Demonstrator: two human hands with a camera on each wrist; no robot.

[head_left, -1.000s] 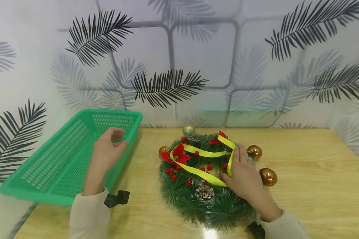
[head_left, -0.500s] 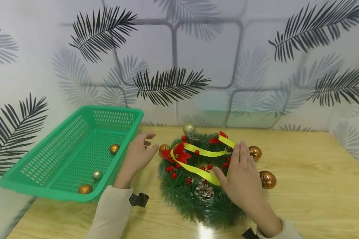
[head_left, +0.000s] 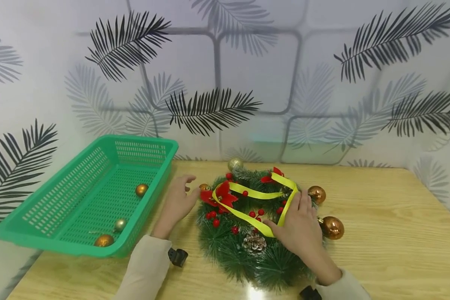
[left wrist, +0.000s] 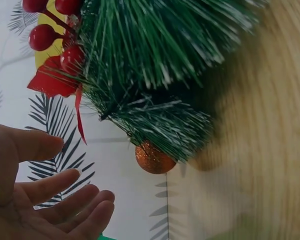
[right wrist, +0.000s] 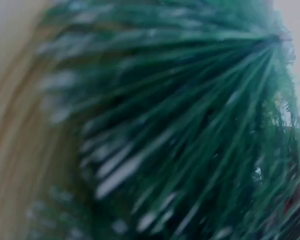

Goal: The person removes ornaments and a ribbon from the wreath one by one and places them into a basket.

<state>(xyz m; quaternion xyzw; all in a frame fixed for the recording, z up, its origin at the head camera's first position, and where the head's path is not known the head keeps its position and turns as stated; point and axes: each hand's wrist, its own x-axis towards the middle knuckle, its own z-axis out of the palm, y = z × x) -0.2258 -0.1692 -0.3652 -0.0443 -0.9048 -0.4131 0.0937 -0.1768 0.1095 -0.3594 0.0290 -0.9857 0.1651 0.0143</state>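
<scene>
A green Christmas wreath lies on the table, with red poinsettia flowers, red berries, a pine cone and a looped yellow ribbon. My right hand rests on its right side, fingers extended over the ribbon and greenery. Just left of the wreath hovers my left hand, holding nothing, its fingers loosely bent. A glittery orange bauble at the wreath's edge is near those fingers. At the right edge are two shiny copper baubles, and a gold bauble sits at the far edge.
On the left stands a green plastic basket with several holes in its walls. Inside are two orange-gold baubles and a pale one. A leaf-patterned wall covering rises behind the wooden table.
My left hand has moved right, from over the basket to beside the wreath, uncovering the baubles in the basket. My right hand stays on the wreath with only a slight shift.
</scene>
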